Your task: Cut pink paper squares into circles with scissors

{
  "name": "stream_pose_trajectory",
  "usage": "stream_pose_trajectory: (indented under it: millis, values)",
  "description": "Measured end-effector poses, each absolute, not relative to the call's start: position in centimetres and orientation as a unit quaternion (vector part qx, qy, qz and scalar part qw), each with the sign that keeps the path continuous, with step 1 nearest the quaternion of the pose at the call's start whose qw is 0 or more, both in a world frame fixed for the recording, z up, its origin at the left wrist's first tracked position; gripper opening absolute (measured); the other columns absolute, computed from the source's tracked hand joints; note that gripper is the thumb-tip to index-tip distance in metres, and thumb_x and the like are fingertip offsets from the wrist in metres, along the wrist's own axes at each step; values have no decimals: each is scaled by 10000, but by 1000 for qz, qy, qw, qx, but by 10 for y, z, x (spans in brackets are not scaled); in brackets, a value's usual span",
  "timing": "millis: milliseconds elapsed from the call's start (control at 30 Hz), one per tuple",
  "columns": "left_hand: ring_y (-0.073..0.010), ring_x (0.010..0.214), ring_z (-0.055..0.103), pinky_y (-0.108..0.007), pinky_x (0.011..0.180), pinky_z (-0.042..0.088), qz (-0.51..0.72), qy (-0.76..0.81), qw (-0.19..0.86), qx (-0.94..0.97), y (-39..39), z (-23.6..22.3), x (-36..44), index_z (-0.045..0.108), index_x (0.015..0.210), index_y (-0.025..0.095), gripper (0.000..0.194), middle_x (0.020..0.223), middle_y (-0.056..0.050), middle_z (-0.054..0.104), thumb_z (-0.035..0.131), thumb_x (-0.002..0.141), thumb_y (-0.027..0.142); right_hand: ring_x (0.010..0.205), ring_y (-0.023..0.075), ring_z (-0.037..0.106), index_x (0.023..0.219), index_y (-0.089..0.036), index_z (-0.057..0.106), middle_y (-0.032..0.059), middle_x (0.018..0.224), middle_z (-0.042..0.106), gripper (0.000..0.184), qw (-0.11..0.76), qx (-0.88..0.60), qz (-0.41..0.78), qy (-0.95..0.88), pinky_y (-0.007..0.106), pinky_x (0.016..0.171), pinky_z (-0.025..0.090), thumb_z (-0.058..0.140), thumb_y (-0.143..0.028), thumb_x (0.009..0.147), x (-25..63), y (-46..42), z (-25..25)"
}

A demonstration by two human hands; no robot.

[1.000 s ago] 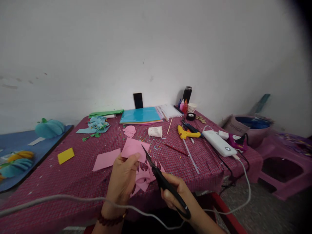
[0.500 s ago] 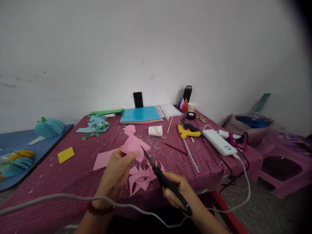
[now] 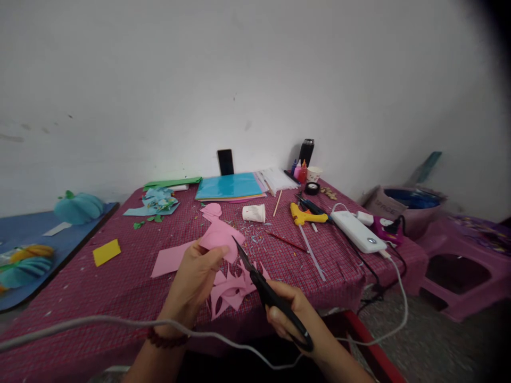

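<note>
Between the thumb and fingers of my left hand (image 3: pixel 199 266) is a piece of pink paper (image 3: pixel 221 236), partly cut along a curve. My right hand (image 3: pixel 289 308) grips black-handled scissors (image 3: pixel 255 271), whose blades point up and left at the paper's right edge. Below the blades lies a heap of pink paper scraps (image 3: pixel 231 292). A flat pink sheet (image 3: pixel 170 259) rests left of my left hand, and rounded pink cut-outs (image 3: pixel 212 209) lie farther back.
A white cable (image 3: pixel 215 336) crosses in front of my forearms. A paper cup (image 3: pixel 254 213) lies on its side; a yellow glue gun (image 3: pixel 307 215) and white power bank (image 3: pixel 357 231) are at right. Colored sheets (image 3: pixel 229 186) lie behind; a blue paper pumpkin (image 3: pixel 79 207) sits left.
The scissor blades look nearly the same, close to the paper's edge. Both hands hold almost the same place; the whole view has shifted very slightly.
</note>
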State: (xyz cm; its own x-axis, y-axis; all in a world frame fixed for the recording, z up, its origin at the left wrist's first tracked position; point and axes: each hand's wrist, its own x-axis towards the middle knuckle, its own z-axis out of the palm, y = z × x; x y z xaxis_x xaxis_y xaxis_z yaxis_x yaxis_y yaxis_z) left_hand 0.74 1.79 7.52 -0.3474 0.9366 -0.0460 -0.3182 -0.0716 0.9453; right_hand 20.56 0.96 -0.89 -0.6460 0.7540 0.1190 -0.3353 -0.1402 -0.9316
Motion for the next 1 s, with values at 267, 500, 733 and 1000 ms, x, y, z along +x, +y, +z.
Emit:
stream_pose_trajectory:
  millis: [267,500,733,1000]
  values:
    - [-66,422,414,-189,413,321,606,540,457,363,12,87,7,566,579,160,133,492,60,518,698,596,163,454,49,342,1133,-159,619,-43,634,450,600,354,-192,716,-570,176,384,258,714,-568,705,209,14,8]
    - [-54,399,339,-187,401,293,568,550,487,371,5,86,18,508,506,166,217,437,77,438,719,553,185,469,52,348,1155,-165,598,-38,655,465,618,356,-194,734,-545,183,402,248,718,-566,701,208,15,3]
    - [-62,433,388,-183,426,321,565,546,488,380,5,79,19,540,538,158,177,473,65,487,715,564,152,520,75,372,1103,-162,613,-31,660,459,606,351,-197,736,-544,199,440,287,730,-578,677,206,15,7]
    - [-80,417,434,-195,413,340,551,557,493,377,3,78,16,592,590,157,126,488,54,535,714,563,147,457,50,271,994,-147,631,-57,603,401,485,369,-185,742,-529,198,403,198,711,-540,721,203,13,2]
